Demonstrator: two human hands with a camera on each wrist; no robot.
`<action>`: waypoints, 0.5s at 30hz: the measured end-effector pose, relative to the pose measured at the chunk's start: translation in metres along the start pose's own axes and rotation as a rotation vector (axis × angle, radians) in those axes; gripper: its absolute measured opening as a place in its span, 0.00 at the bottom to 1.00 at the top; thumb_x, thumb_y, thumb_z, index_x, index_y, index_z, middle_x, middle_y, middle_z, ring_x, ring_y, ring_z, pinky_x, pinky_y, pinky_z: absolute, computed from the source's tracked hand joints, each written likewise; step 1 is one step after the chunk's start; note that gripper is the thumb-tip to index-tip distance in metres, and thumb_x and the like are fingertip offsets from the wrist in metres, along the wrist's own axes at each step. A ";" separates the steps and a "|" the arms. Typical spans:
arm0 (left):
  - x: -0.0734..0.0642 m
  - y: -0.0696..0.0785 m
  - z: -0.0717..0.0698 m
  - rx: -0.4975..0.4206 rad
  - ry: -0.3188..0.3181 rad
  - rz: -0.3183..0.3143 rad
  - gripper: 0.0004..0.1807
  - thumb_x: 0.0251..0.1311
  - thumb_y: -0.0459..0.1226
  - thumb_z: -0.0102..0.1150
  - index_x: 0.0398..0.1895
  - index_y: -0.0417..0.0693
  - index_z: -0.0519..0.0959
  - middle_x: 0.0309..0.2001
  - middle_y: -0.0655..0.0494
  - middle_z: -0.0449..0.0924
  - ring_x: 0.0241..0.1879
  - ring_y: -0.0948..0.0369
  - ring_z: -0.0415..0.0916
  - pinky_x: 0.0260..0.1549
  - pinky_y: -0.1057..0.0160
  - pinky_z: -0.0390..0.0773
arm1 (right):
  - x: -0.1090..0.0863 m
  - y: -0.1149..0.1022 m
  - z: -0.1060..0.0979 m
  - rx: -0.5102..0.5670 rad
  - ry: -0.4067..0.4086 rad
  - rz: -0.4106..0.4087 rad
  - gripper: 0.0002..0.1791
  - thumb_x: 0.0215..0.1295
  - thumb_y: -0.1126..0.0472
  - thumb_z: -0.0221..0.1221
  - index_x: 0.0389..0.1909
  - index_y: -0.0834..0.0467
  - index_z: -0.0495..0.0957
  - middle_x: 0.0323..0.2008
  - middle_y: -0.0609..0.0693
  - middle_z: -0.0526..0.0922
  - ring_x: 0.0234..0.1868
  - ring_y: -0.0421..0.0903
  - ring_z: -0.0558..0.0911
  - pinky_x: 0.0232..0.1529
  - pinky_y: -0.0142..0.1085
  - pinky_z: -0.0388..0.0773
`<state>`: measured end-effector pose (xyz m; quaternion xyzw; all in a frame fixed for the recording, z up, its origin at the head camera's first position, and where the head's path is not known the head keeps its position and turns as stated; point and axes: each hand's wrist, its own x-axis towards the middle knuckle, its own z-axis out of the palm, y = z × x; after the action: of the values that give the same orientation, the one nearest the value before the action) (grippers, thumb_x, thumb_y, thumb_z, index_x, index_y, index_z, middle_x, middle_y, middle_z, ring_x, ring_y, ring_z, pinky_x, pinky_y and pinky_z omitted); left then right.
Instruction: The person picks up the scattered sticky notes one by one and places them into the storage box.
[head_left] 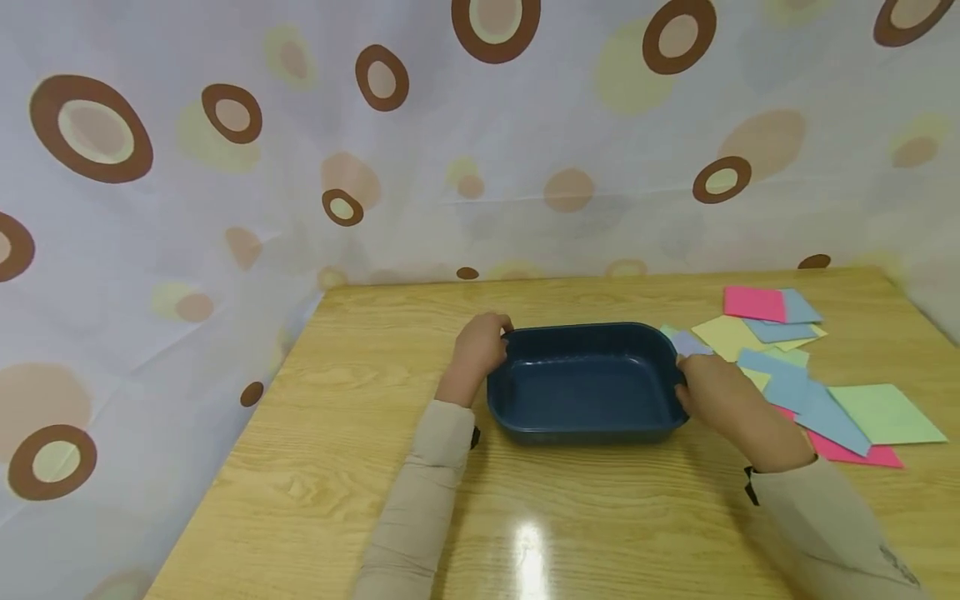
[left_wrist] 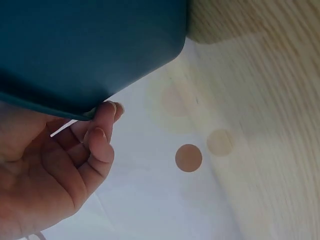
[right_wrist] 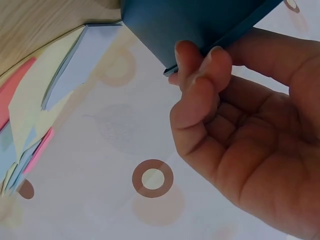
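A dark blue rectangular tray (head_left: 592, 392) with rounded corners and raised walls is held at both ends, and its inside shows nothing in it. My left hand (head_left: 481, 348) grips the rim at the left end. In the left wrist view its curled fingers (left_wrist: 102, 145) hook under the edge of the tray (left_wrist: 100, 45). At the other end my right hand (head_left: 723, 400) grips the rim. The right wrist view shows the right fingers (right_wrist: 192, 102) curled beneath the lip, with the thumb along the outer side. Whether the tray's base touches the table is hard to tell.
Several loose paper squares in pink, blue, yellow and green lie to the right, including a green sheet (head_left: 888, 414) and a pink one (head_left: 754, 303). They spread close to the right hand. A patterned cloth (head_left: 517, 225) hangs behind the wooden table (head_left: 337, 458) and along its left side.
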<state>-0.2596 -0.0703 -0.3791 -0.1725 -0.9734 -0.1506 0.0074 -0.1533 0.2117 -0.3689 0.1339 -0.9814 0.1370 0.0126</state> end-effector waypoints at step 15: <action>-0.015 0.004 -0.006 -0.087 -0.073 0.045 0.07 0.60 0.27 0.59 0.41 0.41 0.78 0.25 0.51 0.73 0.19 0.60 0.64 0.21 0.66 0.65 | -0.024 0.011 0.001 0.113 0.046 -0.053 0.19 0.61 0.70 0.59 0.47 0.81 0.74 0.15 0.50 0.72 0.15 0.39 0.63 0.18 0.31 0.60</action>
<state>-0.2446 -0.0735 -0.3736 -0.1997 -0.9615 -0.1862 -0.0324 -0.1328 0.2282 -0.3742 0.1573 -0.9677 0.1948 0.0313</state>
